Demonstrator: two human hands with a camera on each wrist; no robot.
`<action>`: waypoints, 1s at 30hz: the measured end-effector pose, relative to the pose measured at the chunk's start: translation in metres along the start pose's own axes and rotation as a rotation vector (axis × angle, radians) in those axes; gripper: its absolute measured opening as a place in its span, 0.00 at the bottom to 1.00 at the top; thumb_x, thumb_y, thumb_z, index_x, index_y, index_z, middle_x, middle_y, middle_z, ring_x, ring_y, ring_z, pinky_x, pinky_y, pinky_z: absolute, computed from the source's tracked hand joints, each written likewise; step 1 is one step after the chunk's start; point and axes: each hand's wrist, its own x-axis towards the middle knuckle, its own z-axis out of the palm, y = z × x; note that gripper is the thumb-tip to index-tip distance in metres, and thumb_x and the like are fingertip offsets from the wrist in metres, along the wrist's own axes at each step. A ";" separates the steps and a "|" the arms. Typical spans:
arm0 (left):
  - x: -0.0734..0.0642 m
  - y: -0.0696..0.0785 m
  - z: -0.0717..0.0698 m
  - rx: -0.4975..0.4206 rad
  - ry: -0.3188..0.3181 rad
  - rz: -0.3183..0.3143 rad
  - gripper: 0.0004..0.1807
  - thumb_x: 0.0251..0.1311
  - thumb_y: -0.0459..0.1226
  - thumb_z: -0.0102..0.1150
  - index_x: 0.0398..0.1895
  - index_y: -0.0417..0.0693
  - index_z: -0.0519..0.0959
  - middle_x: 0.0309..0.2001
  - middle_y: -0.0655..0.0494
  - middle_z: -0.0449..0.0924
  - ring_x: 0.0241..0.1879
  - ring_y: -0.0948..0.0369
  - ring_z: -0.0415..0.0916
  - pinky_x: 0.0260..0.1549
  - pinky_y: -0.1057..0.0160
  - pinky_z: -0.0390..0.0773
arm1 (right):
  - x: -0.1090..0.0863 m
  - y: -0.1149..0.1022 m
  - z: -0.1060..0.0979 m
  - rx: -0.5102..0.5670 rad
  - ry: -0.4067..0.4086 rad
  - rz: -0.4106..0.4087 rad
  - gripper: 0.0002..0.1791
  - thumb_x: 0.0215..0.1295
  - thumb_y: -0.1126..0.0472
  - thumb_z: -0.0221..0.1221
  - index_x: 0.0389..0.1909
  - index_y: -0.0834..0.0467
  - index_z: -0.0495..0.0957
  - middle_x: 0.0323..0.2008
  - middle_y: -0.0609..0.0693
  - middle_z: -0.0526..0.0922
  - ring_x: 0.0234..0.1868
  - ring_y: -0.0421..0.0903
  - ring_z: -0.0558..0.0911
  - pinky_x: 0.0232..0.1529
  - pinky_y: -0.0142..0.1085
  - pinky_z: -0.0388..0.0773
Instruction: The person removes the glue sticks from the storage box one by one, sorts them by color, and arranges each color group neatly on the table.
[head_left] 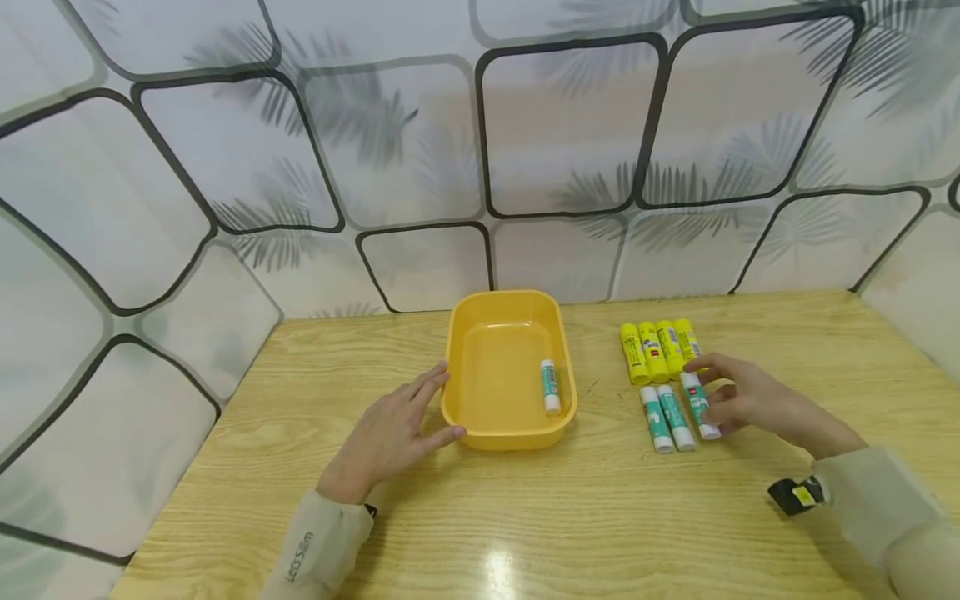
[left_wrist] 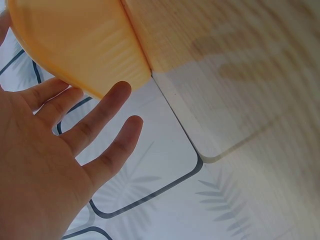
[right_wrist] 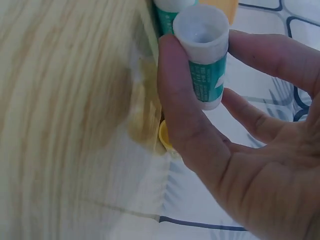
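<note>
My right hand (head_left: 761,404) pinches a green-and-white glue stick (head_left: 694,394) between thumb and fingers. In the right wrist view, the white end of this glue stick (right_wrist: 202,30) faces the camera. Two more green-and-white glue sticks, a left one (head_left: 656,421) and a right one (head_left: 677,417), lie beside it on the table. My left hand (head_left: 393,429) rests its extended fingers and thumb against the left side of a yellow plastic tray (head_left: 491,371). One green-and-white glue stick (head_left: 551,387) lies inside the tray, near its right wall.
Just behind the green glue sticks, several yellow glue sticks (head_left: 654,352) lie in a row. The wood-grain table (head_left: 570,517) meets a patterned wall covering (head_left: 555,258) at the back. Black wrist gear (head_left: 797,496) sits at the right cuff.
</note>
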 end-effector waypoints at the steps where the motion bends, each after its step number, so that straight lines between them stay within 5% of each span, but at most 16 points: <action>1: 0.000 0.000 0.000 0.000 0.000 0.000 0.45 0.66 0.60 0.59 0.73 0.36 0.66 0.76 0.45 0.61 0.67 0.43 0.68 0.64 0.43 0.70 | 0.000 0.000 0.000 -0.008 -0.002 0.006 0.39 0.61 0.73 0.60 0.69 0.77 0.52 0.60 0.78 0.61 0.43 0.51 0.79 0.34 0.42 0.85; 15: 0.001 0.000 0.000 -0.007 0.001 0.004 0.44 0.66 0.59 0.61 0.73 0.35 0.66 0.75 0.45 0.62 0.65 0.43 0.71 0.62 0.43 0.72 | 0.009 -0.002 0.007 -0.223 -0.008 0.068 0.37 0.53 0.70 0.66 0.64 0.75 0.62 0.53 0.74 0.69 0.42 0.54 0.78 0.31 0.43 0.83; 30: 0.001 0.000 0.000 -0.007 0.004 0.017 0.45 0.67 0.59 0.59 0.73 0.34 0.66 0.75 0.44 0.62 0.66 0.43 0.70 0.62 0.43 0.72 | 0.008 -0.014 -0.002 -0.175 0.026 0.041 0.34 0.66 0.70 0.61 0.66 0.79 0.56 0.54 0.80 0.64 0.44 0.59 0.81 0.33 0.45 0.87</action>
